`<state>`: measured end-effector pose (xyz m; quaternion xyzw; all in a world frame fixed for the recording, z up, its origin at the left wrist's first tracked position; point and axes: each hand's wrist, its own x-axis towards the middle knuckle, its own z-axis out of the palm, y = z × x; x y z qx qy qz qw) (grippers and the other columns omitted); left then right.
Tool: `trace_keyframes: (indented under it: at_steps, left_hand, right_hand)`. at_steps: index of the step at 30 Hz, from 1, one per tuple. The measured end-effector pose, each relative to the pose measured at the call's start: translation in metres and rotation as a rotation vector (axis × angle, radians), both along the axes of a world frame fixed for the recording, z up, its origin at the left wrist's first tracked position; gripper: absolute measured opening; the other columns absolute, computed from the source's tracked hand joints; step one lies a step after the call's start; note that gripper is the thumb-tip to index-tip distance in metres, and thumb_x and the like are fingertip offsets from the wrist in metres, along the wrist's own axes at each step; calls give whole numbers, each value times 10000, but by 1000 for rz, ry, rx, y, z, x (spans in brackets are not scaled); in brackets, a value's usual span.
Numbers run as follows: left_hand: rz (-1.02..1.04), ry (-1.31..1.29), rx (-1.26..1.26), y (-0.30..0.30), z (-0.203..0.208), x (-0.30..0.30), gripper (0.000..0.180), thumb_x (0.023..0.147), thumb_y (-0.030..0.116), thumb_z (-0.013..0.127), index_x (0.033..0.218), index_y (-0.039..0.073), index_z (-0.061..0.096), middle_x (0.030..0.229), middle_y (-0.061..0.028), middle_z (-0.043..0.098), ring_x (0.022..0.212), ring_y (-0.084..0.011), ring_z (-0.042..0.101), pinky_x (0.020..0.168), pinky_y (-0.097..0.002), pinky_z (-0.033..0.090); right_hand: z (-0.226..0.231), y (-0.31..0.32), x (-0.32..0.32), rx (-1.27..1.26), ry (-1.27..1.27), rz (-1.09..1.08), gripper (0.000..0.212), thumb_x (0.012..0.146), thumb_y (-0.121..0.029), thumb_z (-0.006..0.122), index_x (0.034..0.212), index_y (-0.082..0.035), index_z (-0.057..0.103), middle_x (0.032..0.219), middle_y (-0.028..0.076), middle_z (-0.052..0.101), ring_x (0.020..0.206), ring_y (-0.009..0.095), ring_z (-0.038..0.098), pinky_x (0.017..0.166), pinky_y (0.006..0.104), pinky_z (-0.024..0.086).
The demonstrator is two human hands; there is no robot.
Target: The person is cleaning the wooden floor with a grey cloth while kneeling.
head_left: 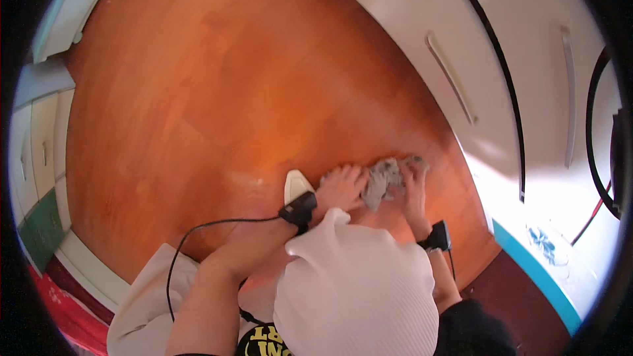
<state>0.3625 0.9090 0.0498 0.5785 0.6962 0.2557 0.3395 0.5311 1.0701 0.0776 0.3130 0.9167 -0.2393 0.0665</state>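
Observation:
A crumpled grey cloth (381, 183) lies on the wooden floor (217, 92) in front of my knee. My left hand (341, 188) rests palm down against the cloth's left side, its fingers stretched out and slightly apart. Curled over the right end of the cloth, my right hand (414, 188) grips it between thumb and fingers. Each wrist carries a black device, the left one (300, 208) with a cable running back along the arm. Beside my left wrist shows the pale tip of a shoe (298, 186).
White cabinet fronts (428, 0) with long handles line the right side. Low down at the right stands a white and turquoise panel (537, 270). Pale drawers (45, 132) and a red fabric (66, 313) are at the left. My covered knee (356, 283) fills the lower middle.

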Motion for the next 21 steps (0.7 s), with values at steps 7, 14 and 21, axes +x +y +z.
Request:
trace_keyframes:
  at_steps: [7, 14, 21]
  left_hand:
    - [16, 88, 56, -2, -13, -72, 244, 767, 235, 645, 921, 46, 628, 892, -108, 530, 947, -323, 525, 769, -437, 461]
    - [538, -158, -92, -23, -18, -132, 270, 818, 213, 627, 1033, 50, 623, 1089, -136, 569, 1041, -361, 504, 841, -447, 436]
    - [370, 534, 34, -23, 4, -165, 723, 763, 267, 696, 1402, 141, 383, 1407, -112, 377, 1144, -372, 438, 913, -497, 383]
  right_hand:
    - [9, 9, -12, 143, -138, 243, 538, 733, -148, 712, 1243, -146, 541, 1306, 114, 460, 1168, 359, 455, 997, 478, 359]
    - [13, 61, -130, -493, -87, -233, 427, 862, -192, 610, 1267, -87, 525, 1289, 148, 524, 1214, 355, 461, 969, 398, 414]
    - [-15, 55, -159, 0, 214, 360, 559, 826, -272, 638, 1345, -172, 453, 1449, 94, 354, 1266, 369, 404, 1031, 481, 364]
